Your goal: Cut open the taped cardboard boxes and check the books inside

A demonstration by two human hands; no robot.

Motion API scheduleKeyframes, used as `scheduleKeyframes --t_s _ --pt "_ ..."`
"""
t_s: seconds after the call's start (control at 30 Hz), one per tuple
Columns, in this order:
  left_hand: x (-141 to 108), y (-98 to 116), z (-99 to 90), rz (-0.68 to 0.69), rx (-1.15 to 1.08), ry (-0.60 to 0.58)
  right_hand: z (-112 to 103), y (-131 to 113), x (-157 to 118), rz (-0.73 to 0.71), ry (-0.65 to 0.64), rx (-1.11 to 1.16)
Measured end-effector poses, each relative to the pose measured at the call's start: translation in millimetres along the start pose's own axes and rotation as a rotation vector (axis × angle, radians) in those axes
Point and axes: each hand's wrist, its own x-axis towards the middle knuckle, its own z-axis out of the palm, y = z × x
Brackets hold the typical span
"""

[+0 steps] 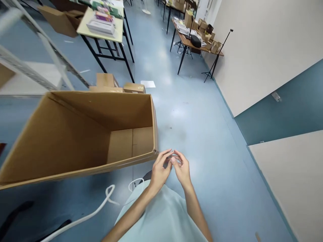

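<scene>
taking the hands as the middle of the clock, a pale metal frame [25,69] slants across at ten o'clock. a white cord [85,217] bends over the floor at eight. the big open-topped cardboard box [80,134] fills nine to ten, its near right corner just beside the left fingertips; contact there i can't confirm. i'd judge it light for its bulk but awkward: stiff at the folded corners, the long walls likely to bow if pressed mid-span, the smooth faces a bit slippery. best held by opposite rims near the corners, or under the bottom edges. smaller cartons [106,80] sit just past its far rim, between ten and eleven. the left hand [159,171] and right hand [183,171] are close together, fingers curled, tips nearly meeting; whether something thin is pinched there, i can't tell. a brown table [183,39] with boxes stands between twelve and one.
</scene>
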Motion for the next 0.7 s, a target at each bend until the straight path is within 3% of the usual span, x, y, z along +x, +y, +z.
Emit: scheduleKeyframes --t_s 0.17,0.33,0.5,0.7 --pt "122.4 -4.6 69.3 0.001 -0.16 -0.11 -25.7 -29.2 120.4 0.01 0.071 -0.104" --pt "262.3 11.1 107.0 -0.013 -0.238 -0.183 -38.6 -90.3 242.4 -0.013 0.074 -0.242" --pt "373.8 9.7 110.8 -0.012 -0.285 -0.117 -22.8 -122.5 356.0 0.023 0.062 -0.282" --pt "497.6 -41.6 88.8 0.003 -0.227 0.104 26.2 -115.9 504.1 0.092 -0.093 -0.275"
